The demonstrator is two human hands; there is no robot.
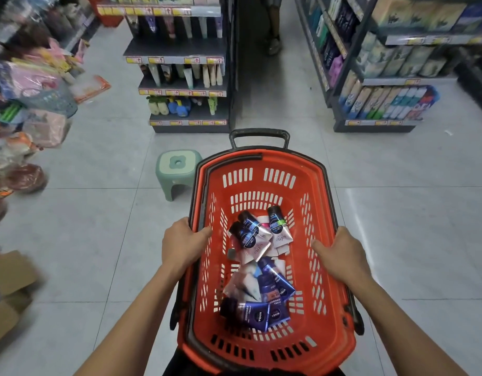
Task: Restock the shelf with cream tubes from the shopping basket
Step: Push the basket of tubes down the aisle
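1. Here, a person carries a red basket [326,267] down a shop aisle, both forearms reaching forward from the bottom of the frame, one on each side of it.
2. The left hand [181,244] grips the basket's left rim, knuckles up, thumb hooked over the inner edge and fingers curled round the outside.
3. The right hand [340,253] grips the right rim in mirror fashion, thumb pointing inward over the wall, fingers wrapped out of sight beneath.
4. Cream tubes [259,270] lie jumbled on the basket floor: dark-capped pale tubes towards the far end, dark blue tubes nearer the person, some overlapping.
5. A black handle [259,132] stands up at the basket's far end, and black carry handles lie folded along the rim.
6. Ahead, a shelf [180,50] holds rows of upright tubes and bottles behind yellow price tags, well apart from the basket.
7. A green stool [177,169] sits on the tiled floor [397,213] just left of the basket's far end.
8. A second shelf unit [383,104] of boxed goods lines the right side; bagged goods [31,90], blurred, crowd the left.
9. Someone's legs [273,28] show at the aisle's far end.
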